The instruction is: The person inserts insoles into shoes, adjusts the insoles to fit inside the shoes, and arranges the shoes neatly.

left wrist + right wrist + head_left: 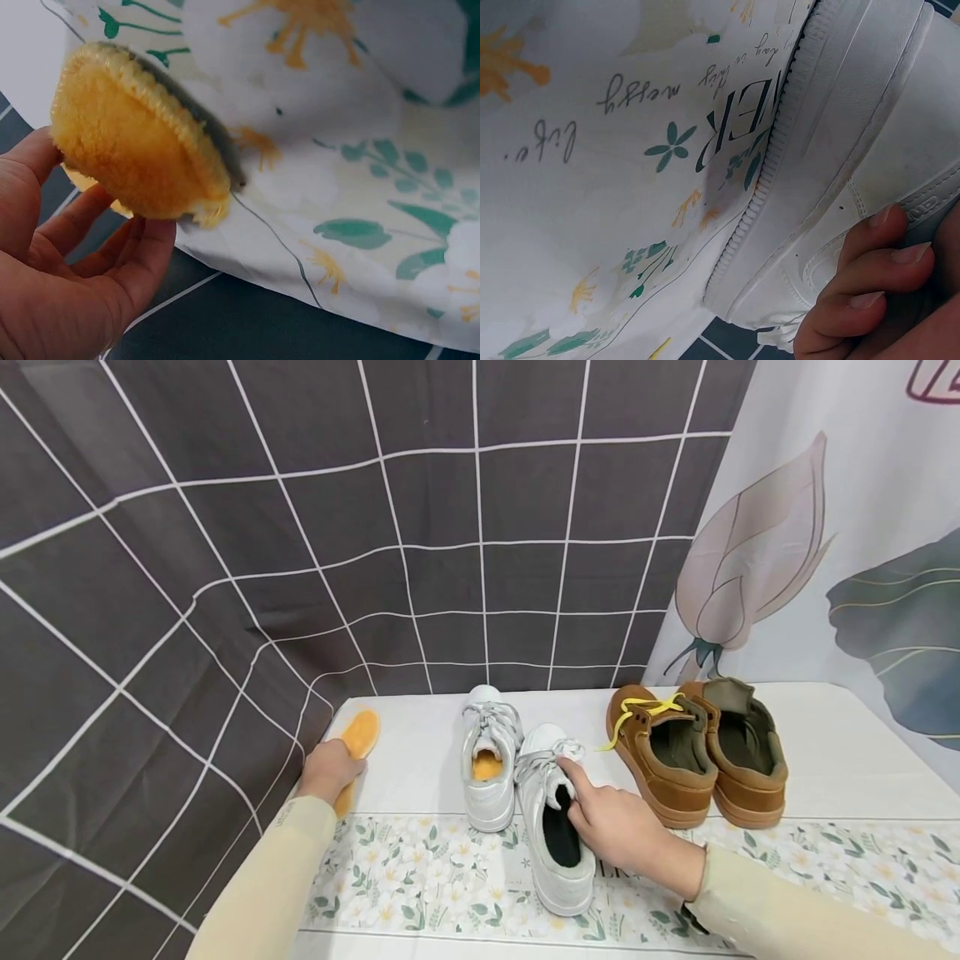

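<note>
At the left edge of the table, my left hand (330, 770) holds a fuzzy yellow insole (362, 733). In the left wrist view the thumb and fingers pinch the sides of this insole (139, 135). My right hand (618, 822) is at the nearer white sneaker (566, 889), its index finger at the laces and its thumb by the opening. Curled fingers (885, 259) lie against that sneaker's upper in the right wrist view. Black lining shows inside it. Beside it stands the other white sneaker (491, 810), with yellow showing inside its opening.
A pair of brown shoes (678, 793) with a yellow lace (652, 703) stands at the right. The white table (420, 727) carries a floral cloth strip (420, 868). Dark checked fabric (435, 577) rises behind and on the left; a flower-print curtain (787, 635) hangs at the right.
</note>
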The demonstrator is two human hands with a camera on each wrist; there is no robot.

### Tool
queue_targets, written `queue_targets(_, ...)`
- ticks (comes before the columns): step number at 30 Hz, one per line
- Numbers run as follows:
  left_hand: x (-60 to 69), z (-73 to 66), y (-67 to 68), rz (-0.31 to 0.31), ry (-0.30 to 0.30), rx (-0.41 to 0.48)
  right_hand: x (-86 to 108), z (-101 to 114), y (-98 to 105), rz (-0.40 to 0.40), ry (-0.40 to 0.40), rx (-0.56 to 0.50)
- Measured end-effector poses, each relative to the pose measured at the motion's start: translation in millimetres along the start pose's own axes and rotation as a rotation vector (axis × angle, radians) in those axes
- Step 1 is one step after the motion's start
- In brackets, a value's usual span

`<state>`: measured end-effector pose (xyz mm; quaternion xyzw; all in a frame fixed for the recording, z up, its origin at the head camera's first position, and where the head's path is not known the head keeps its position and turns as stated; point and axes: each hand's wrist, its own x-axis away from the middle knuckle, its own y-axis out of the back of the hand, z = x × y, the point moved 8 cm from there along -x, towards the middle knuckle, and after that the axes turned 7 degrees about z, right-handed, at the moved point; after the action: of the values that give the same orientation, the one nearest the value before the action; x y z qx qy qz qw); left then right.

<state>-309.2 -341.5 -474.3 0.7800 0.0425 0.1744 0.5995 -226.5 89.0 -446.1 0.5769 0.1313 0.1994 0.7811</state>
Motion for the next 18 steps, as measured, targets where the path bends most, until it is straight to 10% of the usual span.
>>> queue_targets(18, 11.2, 0.4, 10.3, -0.046, -0.043, 0.198, 0.2, 0, 1, -0.005, 0.004, 0.0)
